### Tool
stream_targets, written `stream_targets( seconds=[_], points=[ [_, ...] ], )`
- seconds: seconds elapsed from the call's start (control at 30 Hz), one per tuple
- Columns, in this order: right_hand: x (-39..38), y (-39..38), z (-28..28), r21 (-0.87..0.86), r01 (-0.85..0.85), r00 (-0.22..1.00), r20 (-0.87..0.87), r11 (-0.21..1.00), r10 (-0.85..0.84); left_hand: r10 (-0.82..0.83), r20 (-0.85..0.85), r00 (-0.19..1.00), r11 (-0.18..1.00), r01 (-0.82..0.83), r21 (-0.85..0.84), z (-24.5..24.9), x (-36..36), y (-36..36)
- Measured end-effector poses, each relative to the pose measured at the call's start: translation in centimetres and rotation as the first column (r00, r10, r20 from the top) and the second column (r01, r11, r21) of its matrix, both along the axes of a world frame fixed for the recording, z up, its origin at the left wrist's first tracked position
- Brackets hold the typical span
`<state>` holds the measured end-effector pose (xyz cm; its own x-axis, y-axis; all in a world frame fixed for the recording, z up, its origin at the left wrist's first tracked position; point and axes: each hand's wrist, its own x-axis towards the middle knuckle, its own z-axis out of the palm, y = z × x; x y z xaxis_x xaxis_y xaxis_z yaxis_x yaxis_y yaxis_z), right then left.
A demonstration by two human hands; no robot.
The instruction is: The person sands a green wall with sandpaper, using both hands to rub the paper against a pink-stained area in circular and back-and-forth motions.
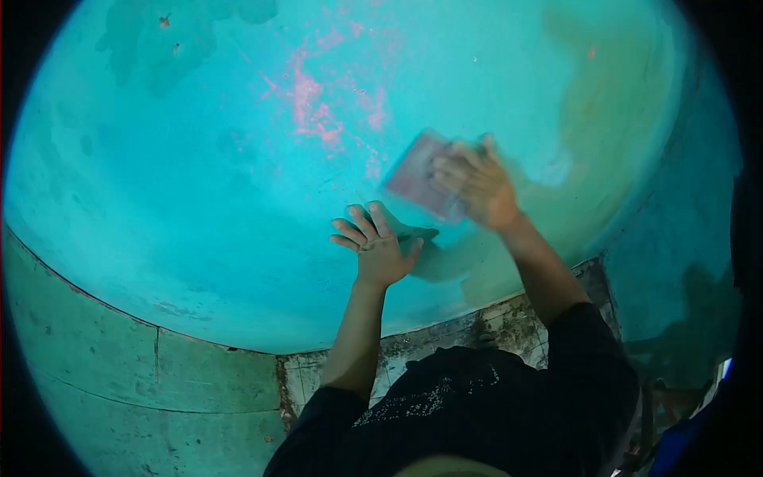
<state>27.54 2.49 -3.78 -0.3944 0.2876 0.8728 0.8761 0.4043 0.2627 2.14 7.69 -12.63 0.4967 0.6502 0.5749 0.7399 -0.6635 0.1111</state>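
A turquoise wall (238, 175) fills most of the head view, with a scratched pink patch at upper middle. My right hand (477, 183) presses a reddish-brown sheet of sandpaper (413, 175) against it; both are blurred. The fingers lie over the sheet's right part, and its left part sticks out. Lower and to the left, my left hand (377, 248) rests on the same wall with its fingers spread and nothing in them. Its shadow falls to the right.
Below the wall runs a greenish tiled floor (199, 370), with a stained, paler tiled strip (509, 322) near my body. A second blue-green wall (675, 207) meets the first at the right. Brown bars (664, 405) stand at lower right.
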Motion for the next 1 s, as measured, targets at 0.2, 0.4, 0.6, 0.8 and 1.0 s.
stream_targets(
  seconds=[0.2,0.4,0.6,0.8,1.0],
  points=[
    [1.2,-0.6,1.9,0.243,0.167,0.818,-0.575,0.956,0.002,0.032,-0.008,0.999,0.994,-0.031,0.108,-0.1,0.3,0.0],
    [5.5,0.3,2.5,0.276,0.211,0.871,-0.488,0.938,-0.053,0.034,-0.006,0.999,0.993,-0.033,0.112,-0.4,0.3,0.3],
    [2.1,0.1,0.5,0.007,0.107,0.979,-0.172,0.994,-0.105,0.040,0.024,0.999,0.990,-0.042,0.135,-0.2,0.6,-0.1],
    [3.3,2.3,0.9,0.312,0.256,0.722,-0.691,0.915,0.033,0.019,0.047,0.999,0.985,-0.027,0.171,-0.6,0.7,0.1],
    [4.3,1.6,0.0,0.179,0.191,0.949,-0.284,0.965,-0.135,0.002,0.033,0.999,0.991,-0.006,0.135,-0.9,0.5,0.1]
  ],
)
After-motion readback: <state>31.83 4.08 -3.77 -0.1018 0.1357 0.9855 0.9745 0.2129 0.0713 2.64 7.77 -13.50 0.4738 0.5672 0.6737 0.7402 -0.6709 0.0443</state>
